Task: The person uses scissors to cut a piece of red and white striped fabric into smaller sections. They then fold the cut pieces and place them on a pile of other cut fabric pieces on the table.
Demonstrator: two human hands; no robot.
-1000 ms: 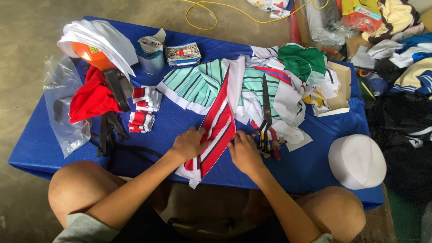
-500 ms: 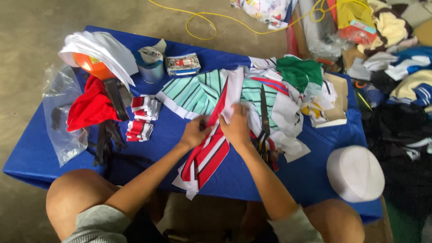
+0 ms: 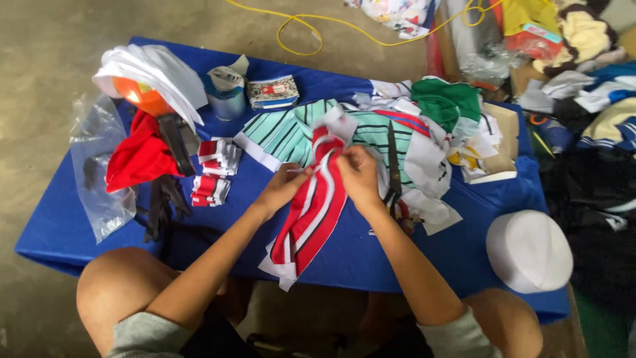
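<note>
A long red-and-white striped fabric strip [image 3: 311, 212] runs from the table's near edge up toward the middle of the blue table [image 3: 66, 225]. My left hand [image 3: 286, 185] pinches its left side near the top. My right hand [image 3: 356, 174] grips the same strip just to the right, fingers bunched on the cloth. Under and behind the strip lies a mint-green striped cloth [image 3: 285, 129]. Black scissors [image 3: 393, 174] lie beside my right hand.
A stack of folded red-and-white pieces [image 3: 213, 171] and red cloth [image 3: 139, 159] sit at left with a clear plastic bag [image 3: 99, 179]. A white round cap [image 3: 529, 250] is at right. Green fabric [image 3: 447, 99], a tin [image 3: 226, 98] and cloth heaps lie farther back.
Both hands have moved up the striped strip, away from the table's near edge, and the strip's upper end is now lifted and bunched between them.
</note>
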